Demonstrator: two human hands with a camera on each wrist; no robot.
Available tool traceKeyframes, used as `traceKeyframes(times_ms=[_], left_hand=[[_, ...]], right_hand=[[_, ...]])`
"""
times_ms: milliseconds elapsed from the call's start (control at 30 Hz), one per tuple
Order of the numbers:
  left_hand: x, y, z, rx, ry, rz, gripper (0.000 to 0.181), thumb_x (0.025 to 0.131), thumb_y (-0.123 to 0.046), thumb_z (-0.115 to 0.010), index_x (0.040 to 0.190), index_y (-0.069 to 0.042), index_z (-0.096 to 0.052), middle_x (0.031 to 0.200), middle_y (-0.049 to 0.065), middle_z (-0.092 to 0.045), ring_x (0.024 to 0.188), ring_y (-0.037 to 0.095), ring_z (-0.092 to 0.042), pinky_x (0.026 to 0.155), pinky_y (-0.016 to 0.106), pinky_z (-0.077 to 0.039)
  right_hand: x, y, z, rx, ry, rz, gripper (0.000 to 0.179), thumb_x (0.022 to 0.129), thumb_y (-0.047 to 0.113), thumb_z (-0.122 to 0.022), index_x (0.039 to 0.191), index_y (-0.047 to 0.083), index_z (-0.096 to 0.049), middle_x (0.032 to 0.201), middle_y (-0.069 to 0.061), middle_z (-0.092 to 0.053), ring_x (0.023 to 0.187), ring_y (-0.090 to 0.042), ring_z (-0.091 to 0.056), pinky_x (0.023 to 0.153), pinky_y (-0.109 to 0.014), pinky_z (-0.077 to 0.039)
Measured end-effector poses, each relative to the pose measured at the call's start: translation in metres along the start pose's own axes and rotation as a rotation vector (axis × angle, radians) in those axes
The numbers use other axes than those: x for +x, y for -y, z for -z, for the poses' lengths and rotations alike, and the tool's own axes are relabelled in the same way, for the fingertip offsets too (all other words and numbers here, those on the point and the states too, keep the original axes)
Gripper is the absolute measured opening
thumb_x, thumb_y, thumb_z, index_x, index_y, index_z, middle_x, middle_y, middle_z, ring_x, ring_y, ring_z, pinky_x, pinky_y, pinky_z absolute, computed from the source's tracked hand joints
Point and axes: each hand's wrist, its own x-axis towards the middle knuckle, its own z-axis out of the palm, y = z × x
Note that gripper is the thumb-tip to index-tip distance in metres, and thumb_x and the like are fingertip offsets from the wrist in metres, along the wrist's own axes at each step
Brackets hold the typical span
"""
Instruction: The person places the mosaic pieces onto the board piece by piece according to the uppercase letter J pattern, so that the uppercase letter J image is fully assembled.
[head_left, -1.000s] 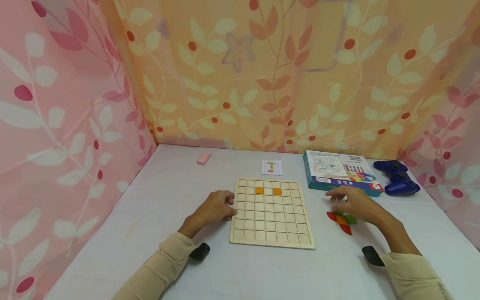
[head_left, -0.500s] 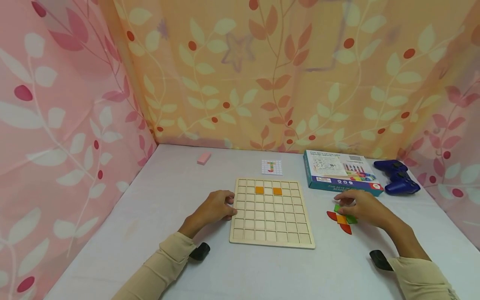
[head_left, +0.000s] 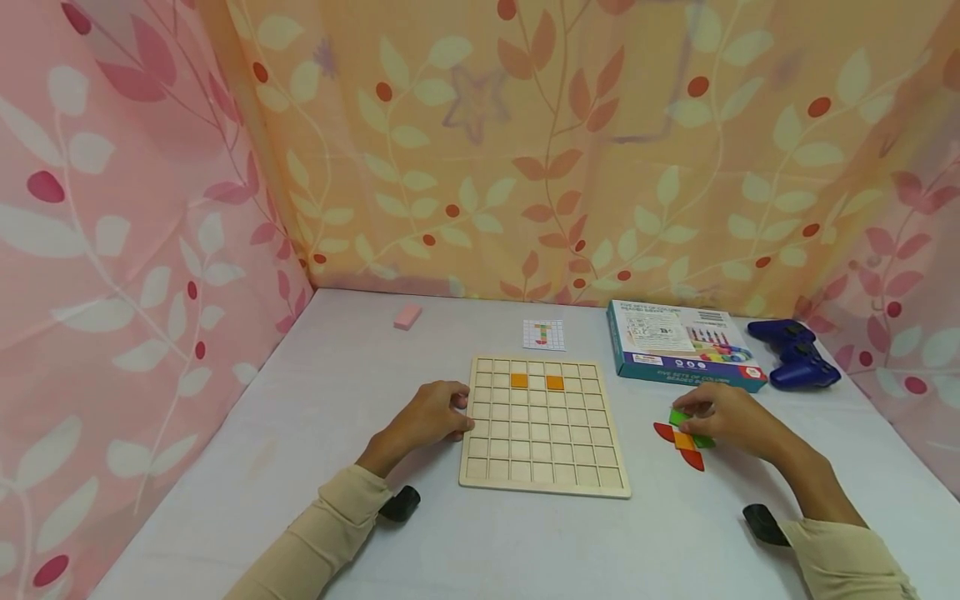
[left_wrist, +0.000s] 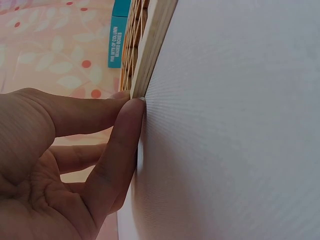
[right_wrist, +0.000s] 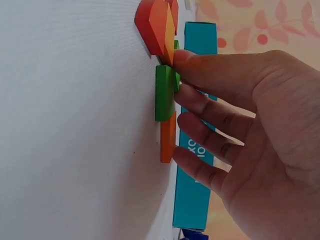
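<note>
My left hand (head_left: pixel 431 410) pinches the left edge of a pale wooden grid board (head_left: pixel 542 468) between thumb and fingers. Two orange square tiles (head_left: pixel 519 381) sit in its upper cells. To the board's right, my right hand (head_left: pixel 731 419) has thumb and forefinger at either side of a green tile (head_left: pixel 678 417). In the right wrist view the thumb covers part of this tile. Around it on the table are red quarter-round tiles (head_left: pixel 692 459), an orange tile (head_left: pixel 683 441) and another green tile (right_wrist: pixel 164 93), partly under the hand. The other right fingers are bent beside an orange tile (right_wrist: pixel 168 139).
A small card (head_left: pixel 543 335) printed with a coloured grid figure lies behind the board. A flat teal-sided box (head_left: pixel 678 340) and a blue game controller (head_left: pixel 793 355) stand at the back right. A pink block (head_left: pixel 408 317) lies at the back left. Patterned cloth (head_left: pixel 420 167) hangs behind the white table.
My right hand has moved down and slightly right, closing its thumb and forefinger on the green tile, which has shifted slightly right. The left hand and board have stayed put.
</note>
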Motion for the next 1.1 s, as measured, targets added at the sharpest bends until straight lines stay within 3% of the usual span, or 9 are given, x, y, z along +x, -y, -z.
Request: traceKeyframes(times_ms=[400,733,1100], left_hand=[[0.001,0.001,-0.001,0.005,0.001,-0.006,0.057,0.090,0.004,-0.078,0.143,0.011,-0.057,0.110,0.013,-0.062,0.073,0.014,-0.064,0.069,0.028,-0.061],[0.002,0.003,-0.001,0.007,0.003,-0.012,0.057,0.090,0.004,-0.078,0.143,0.010,-0.057,0.110,0.013,-0.062,0.073,0.014,-0.064,0.069,0.028,-0.060],[0.003,0.004,-0.001,0.011,0.003,-0.001,0.058,0.090,0.003,-0.079,0.143,0.009,-0.057,0.111,0.012,-0.062,0.074,0.015,-0.065,0.069,0.028,-0.060]], right_hand=[[0.000,0.005,-0.001,-0.030,-0.020,0.043,0.044,0.092,0.034,-0.082,0.124,0.004,-0.077,0.102,-0.003,-0.069,0.097,-0.024,-0.058,0.073,-0.030,-0.054],[0.014,0.034,-0.008,-0.010,-0.041,0.111,0.035,0.091,0.027,-0.080,0.120,0.007,-0.079,0.103,-0.004,-0.070,0.098,-0.024,-0.059,0.071,-0.030,-0.057],[0.041,0.073,-0.025,0.021,-0.064,0.196,0.033,0.092,0.023,-0.080,0.122,0.008,-0.079,0.106,-0.001,-0.073,0.102,-0.024,-0.059,0.083,-0.033,-0.053]])
